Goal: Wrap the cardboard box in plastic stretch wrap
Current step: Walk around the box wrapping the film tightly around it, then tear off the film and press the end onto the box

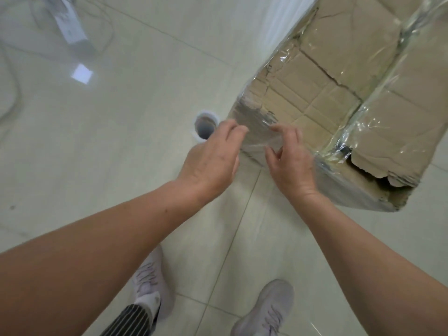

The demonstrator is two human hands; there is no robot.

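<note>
Head view: both bare forearms reach forward and down to the near corner of the box (339, 76); the left hand (211, 156) pinches a strip of film (257, 143) in curled fingers, and the right hand (291, 163) closes thumb and forefinger on it just beside. The box stands on the floor (135, 132) ahead to the right, cracked, torn at its near edge, banded in glossy film. The roll (206, 123) stands beyond the left hand, partly hidden by it; the box's far end is cut off.
</note>
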